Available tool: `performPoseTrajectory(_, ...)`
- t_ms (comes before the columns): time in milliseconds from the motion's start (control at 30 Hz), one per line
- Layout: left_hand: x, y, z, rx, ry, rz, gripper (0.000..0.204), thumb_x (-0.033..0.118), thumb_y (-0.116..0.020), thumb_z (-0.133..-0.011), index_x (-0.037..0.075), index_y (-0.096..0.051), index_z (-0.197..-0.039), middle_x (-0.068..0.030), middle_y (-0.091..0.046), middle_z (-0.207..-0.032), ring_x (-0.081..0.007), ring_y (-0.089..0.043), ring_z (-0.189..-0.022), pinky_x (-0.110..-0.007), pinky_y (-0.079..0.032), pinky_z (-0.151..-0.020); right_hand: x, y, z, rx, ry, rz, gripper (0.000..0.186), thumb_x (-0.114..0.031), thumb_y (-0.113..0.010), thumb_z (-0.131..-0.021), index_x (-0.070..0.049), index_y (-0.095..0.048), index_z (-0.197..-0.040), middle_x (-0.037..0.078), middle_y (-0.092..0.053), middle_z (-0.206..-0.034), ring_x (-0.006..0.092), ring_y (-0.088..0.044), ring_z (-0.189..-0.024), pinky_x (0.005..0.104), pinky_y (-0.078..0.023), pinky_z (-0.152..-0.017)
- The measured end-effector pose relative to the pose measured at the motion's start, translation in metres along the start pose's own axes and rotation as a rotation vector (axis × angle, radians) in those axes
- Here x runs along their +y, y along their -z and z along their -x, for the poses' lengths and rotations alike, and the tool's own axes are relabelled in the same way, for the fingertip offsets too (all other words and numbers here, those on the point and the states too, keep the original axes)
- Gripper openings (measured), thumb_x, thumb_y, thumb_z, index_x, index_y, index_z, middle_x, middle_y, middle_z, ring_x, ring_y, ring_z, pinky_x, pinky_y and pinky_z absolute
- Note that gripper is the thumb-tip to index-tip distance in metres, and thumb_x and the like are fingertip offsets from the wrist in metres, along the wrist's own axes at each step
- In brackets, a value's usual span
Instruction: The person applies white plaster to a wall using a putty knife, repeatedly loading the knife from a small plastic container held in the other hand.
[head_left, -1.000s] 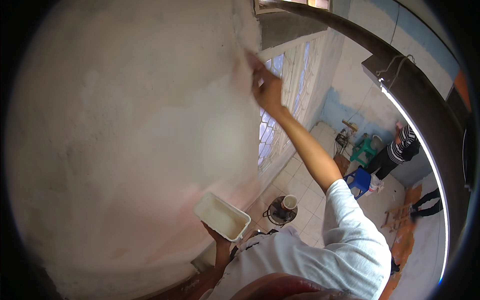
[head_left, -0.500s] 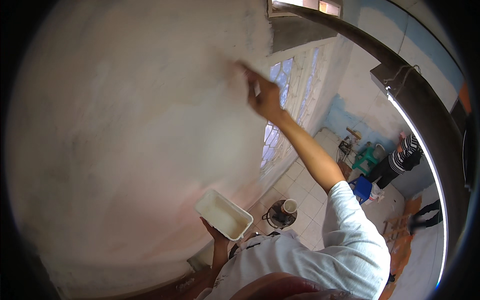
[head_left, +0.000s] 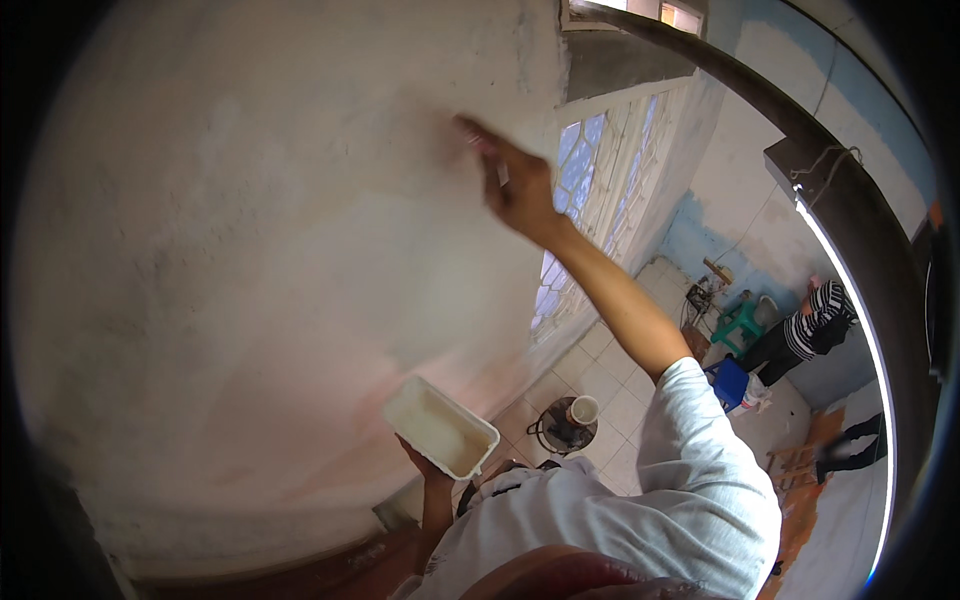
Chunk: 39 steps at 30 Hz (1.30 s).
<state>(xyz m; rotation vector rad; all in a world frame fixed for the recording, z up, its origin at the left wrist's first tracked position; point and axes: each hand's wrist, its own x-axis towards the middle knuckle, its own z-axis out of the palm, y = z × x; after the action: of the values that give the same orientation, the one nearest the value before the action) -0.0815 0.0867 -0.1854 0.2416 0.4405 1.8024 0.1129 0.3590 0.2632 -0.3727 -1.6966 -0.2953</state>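
Note:
My left hand (head_left: 425, 464) supports a white rectangular plastic tub (head_left: 413, 402) from beneath, low in front of the wall. A thin pale coating or residue shows inside the tub. High up, my right hand (head_left: 515, 185) reaches out close to the plaster wall (head_left: 270, 250), its fingers closed. A small whitish bit sticks out of the grip near the palm. The fingertips and the brownish area beyond them are smeared by motion, so the held item's kind cannot be made out. The wall is patchy, with whitish-grey and pinkish areas.
A window with a white grille (head_left: 580, 190) stands right of the wall. Below, a white bucket (head_left: 582, 409) rests on a round dark stool (head_left: 562, 430). Farther off are a green stool (head_left: 739, 325), a blue stool (head_left: 729, 383) and a person in a striped top (head_left: 815, 325). Another person's dark-clad legs (head_left: 850, 450) show at right.
My right hand has shifted slightly left along the wall, and the view has turned a little. The tub stays in my left hand at nearly the same place.

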Motion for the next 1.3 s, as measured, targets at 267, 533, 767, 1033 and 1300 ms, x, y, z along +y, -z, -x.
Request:
performPoseTrajectory(267, -0.005, 0.000, -0.002, 0.051, -0.035, -0.123, 0.073, 0.070, -0.029, -0.102, 0.019, -0.038, -0.154, -0.0034, -0.047, -0.149, -0.0262, -0.047, -0.134, -0.047, -0.039, -0.113, 0.095, -0.010, -0.073, 0.201, -0.161, 0.403, 0.044, -0.008, -0.053, -0.096, -0.007, -0.056, -0.140, 0.019, -0.071, -0.118, 0.0370, -0.072, -0.076, 0.0430, -0.058, -0.064)
performPoseTrajectory(533, 0.004, -0.030, -0.013, -0.020, 0.098, -0.017, 0.073, 0.070, -0.028, -0.102, 0.019, -0.037, -0.154, -0.0048, -0.046, -0.151, -0.0266, -0.048, -0.135, -0.049, -0.043, -0.111, 0.005, 0.003, -0.023, -0.109, 0.153, -0.051, 0.053, 0.011, -0.062, -0.079, -0.002, -0.062, -0.131, 0.017, -0.068, -0.128, 0.0317, -0.071, -0.106, 0.0396, -0.060, -0.088)
performPoseTrajectory(767, -0.002, -0.047, -0.018, -0.065, 0.102, -0.020, 0.072, 0.068, -0.027, -0.103, 0.019, -0.037, -0.154, -0.0049, -0.046, -0.150, -0.0259, -0.048, -0.135, -0.048, -0.043, -0.111, 0.117, 0.024, -0.102, 0.282, -0.103, 0.345, 0.043, -0.002, -0.057, -0.094, -0.010, -0.063, -0.136, 0.016, -0.071, -0.118, 0.0356, -0.073, -0.092, 0.0399, -0.059, -0.078)
performPoseTrajectory(1033, -0.005, -0.015, -0.016, -0.021, 0.070, 0.012, 0.069, 0.065, -0.026, -0.105, 0.018, -0.038, -0.154, -0.0048, -0.047, -0.149, -0.0257, -0.050, -0.133, -0.046, -0.042, -0.112, -0.001, -0.008, 0.018, -0.151, 0.120, 0.050, 0.065, 0.020, -0.053, -0.080, -0.001, -0.052, -0.142, 0.018, -0.065, -0.130, 0.0357, -0.069, -0.109, 0.0428, -0.054, -0.103)
performPoseTrajectory(1300, 0.001, -0.051, -0.024, -0.039, -0.008, -0.154, 0.069, 0.064, -0.027, -0.105, 0.016, -0.038, -0.153, -0.0047, -0.050, -0.146, -0.0257, -0.050, -0.132, -0.044, -0.041, -0.113, 0.128, 0.042, -0.136, 0.161, 0.106, 0.168, 0.050, 0.008, -0.047, -0.090, -0.009, -0.063, -0.135, 0.014, -0.063, -0.138, 0.0333, -0.062, -0.124, 0.0402, -0.049, -0.108)
